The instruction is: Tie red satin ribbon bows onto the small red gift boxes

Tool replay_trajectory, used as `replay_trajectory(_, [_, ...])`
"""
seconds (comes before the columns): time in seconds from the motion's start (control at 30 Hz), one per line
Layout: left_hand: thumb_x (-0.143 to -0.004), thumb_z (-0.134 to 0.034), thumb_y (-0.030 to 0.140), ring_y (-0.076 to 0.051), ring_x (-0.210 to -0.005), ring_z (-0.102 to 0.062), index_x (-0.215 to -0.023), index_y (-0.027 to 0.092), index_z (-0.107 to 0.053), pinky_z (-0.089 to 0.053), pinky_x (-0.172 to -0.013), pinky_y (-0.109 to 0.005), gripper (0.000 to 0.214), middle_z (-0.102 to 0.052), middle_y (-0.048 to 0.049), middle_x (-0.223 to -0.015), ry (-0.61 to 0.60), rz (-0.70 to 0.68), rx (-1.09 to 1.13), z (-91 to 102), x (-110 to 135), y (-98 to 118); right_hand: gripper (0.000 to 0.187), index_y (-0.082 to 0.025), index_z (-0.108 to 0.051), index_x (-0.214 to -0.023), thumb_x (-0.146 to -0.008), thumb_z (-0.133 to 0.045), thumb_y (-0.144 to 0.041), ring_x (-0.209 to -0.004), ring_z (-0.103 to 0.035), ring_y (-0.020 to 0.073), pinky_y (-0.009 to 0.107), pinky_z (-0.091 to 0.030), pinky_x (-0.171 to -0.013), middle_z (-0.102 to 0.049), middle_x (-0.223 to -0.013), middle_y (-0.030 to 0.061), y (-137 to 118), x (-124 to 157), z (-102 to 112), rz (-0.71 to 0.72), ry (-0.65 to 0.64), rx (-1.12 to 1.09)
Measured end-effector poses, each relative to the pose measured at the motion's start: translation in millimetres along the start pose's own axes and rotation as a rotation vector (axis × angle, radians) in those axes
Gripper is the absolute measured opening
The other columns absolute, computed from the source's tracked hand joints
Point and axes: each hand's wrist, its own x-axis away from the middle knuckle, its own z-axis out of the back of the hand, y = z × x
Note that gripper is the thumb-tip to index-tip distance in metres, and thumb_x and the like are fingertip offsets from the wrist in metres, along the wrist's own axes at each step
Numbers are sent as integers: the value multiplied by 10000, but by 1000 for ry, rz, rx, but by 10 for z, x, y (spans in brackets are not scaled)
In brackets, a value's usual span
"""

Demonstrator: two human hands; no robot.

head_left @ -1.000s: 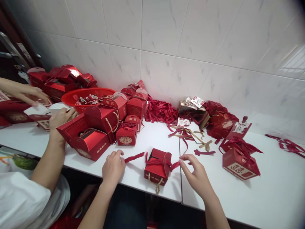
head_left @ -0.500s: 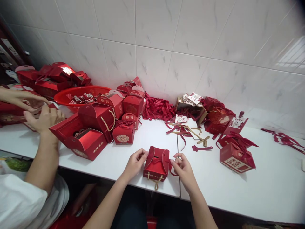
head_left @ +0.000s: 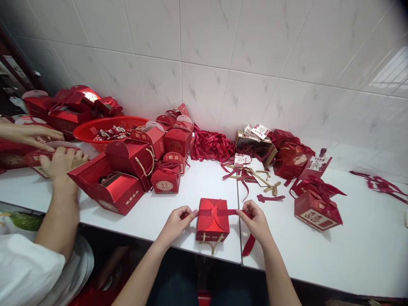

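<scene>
A small red gift box [head_left: 213,221] with a gold cord handle stands near the front edge of the white table [head_left: 350,250], its top flaps folded shut. A dark red ribbon [head_left: 223,212] is stretched across its top. My left hand [head_left: 177,222] pinches the ribbon's left end beside the box. My right hand [head_left: 256,220] pinches the right end, and the ribbon's tail hangs down past the table edge below that hand.
Another person at the left, in a white top, has both hands [head_left: 62,160] on red boxes. Several red boxes [head_left: 132,159], a red basket [head_left: 105,127], a ribbon pile [head_left: 212,146], a box of cards [head_left: 255,138] and a tied box [head_left: 315,210] lie on the table.
The box's flaps, open half a second ago, are now folded shut. My hands have pulled the ribbon taut over the top. The other person's hands shifted slightly.
</scene>
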Motion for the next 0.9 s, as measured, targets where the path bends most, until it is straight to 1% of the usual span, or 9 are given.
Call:
replay_trajectory(0.1, [-709, -633, 503, -113, -532, -383, -624, 190, -469, -338, -536, -222, 363, -406, 54, -576, 111, -45, -25, -23, 9, -18, 230, -206, -481, -750, -798, -604, -395, -597, -421, 131, 272, -375, -592, -449, -648, -34, -53, -16, 15, 47, -12, 115])
replay_trajectory(0.27, [-692, -655, 415, -223, -801, -516, -682, 221, -602, -411, -765, -321, 201, -543, -36, -791, 577, -260, -312, 38, 121, -42, 212, -212, -593, -783, -796, -585, -424, -1009, -491, 265, 407, -392, -843, -539, -1020, 98, -149, 150, 59, 149, 219, 363])
replay_trajectory(0.33, [-763, -586, 404, -226, -749, -528, -606, 227, -632, -400, -755, -322, 240, -558, -42, -711, 490, -251, -430, 71, 229, -15, 259, -210, -598, -744, -826, -545, -450, -914, -522, 248, 380, -401, -796, -561, -923, 84, -184, 253, 67, 97, 207, 349])
replay_trajectory(0.43, [-826, -525, 408, -217, -651, -561, -598, 236, -678, -393, -662, -289, 324, -610, -44, -633, 183, -132, -362, 74, 381, 31, 402, -201, -599, -653, -875, -452, -502, -613, -489, 176, 310, -387, -621, -527, -644, 21, -208, 375, 3, -53, -30, 237])
replay_trajectory(0.5, [-828, -532, 422, -231, -679, -589, -670, 246, -712, -391, -640, -284, 297, -663, -52, -677, 92, -58, -281, 44, 424, 35, 469, -194, -603, -610, -868, -436, -548, -555, -467, 165, 293, -372, -567, -496, -561, 4, -188, 421, -99, -145, -144, 161])
replay_trajectory(0.6, [-811, -568, 440, -207, -666, -590, -902, 246, -721, -400, -599, -268, 263, -675, -42, -724, 119, 22, -70, -25, 378, 1, 494, -190, -590, -605, -837, -449, -603, -573, -498, 171, 284, -394, -541, -513, -563, 7, -121, 452, -292, -244, -114, -31])
replay_trajectory(0.73, [-804, -601, 432, -118, -594, -554, -1191, 237, -581, -389, -483, -205, 434, -632, -7, -771, 207, 109, 536, -95, 235, -12, 418, -206, -626, -852, -820, -494, -602, -703, -595, 193, 310, -487, -582, -620, -791, 55, -60, 456, -465, -370, 107, -526])
replay_trajectory(0.83, [-831, -607, 299, -91, -629, -593, -1085, 235, -625, -435, -493, -175, 262, -620, 4, -759, 262, 253, 997, -102, 159, 38, 345, -254, -622, -906, -836, -497, -568, -843, -627, 206, 356, -536, -682, -633, -914, 55, -32, 418, -476, -376, 155, -771])
replay_trajectory(0.9, [-848, -584, 202, -84, -616, -609, -955, 214, -659, -453, -491, -167, 131, -622, 10, -721, 306, 358, 1171, -88, 134, 79, 303, -278, -633, -868, -851, -489, -544, -823, -631, 191, 354, -543, -675, -623, -845, 33, -1, 376, -449, -353, 154, -822])
